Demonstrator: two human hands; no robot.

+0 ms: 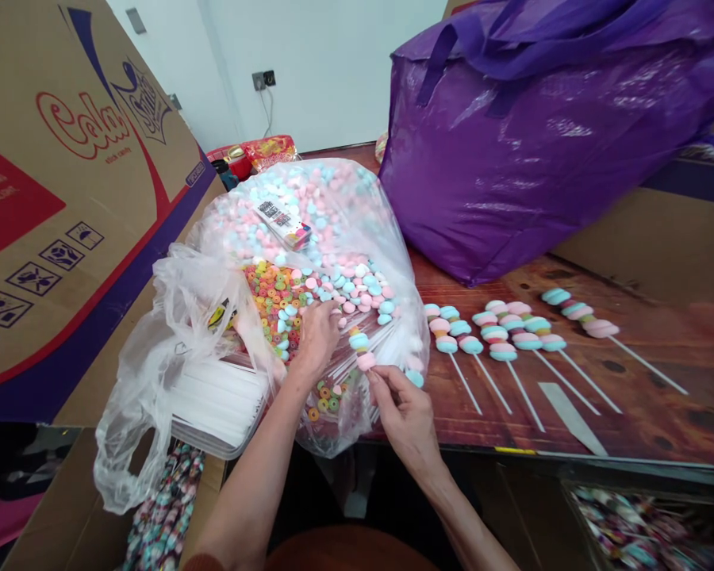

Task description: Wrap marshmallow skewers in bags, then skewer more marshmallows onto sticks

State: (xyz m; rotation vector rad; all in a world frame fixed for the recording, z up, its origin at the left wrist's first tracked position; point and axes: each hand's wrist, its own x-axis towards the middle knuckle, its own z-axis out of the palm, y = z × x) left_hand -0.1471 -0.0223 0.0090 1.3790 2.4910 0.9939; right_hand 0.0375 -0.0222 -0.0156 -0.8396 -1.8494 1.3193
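My right hand (405,412) pinches a candy stick (360,342) just under its lowest piece; pink and blue marshmallows and yellowish rings are threaded on it. Beside it, my left hand (318,337) is closed over the loose candy, its fingertips bent down near pink pieces. What they hold, if anything, is hidden. Around both hands spreads a large clear plastic bag (393,238) with pink, blue and white marshmallows (357,186). Colourful gummy rings (270,293) lie left of my left hand, and thin white sticks (384,341) lie between my hands.
Finished-looking candy sticks (500,337) lie in a row on the wooden table (660,381) at right. A purple bag (512,151) stands behind them. Tall cardboard box (95,198) at left. A tray of white wrappers (217,404) sits near the front edge. Boxes of candy (642,523) stand below.
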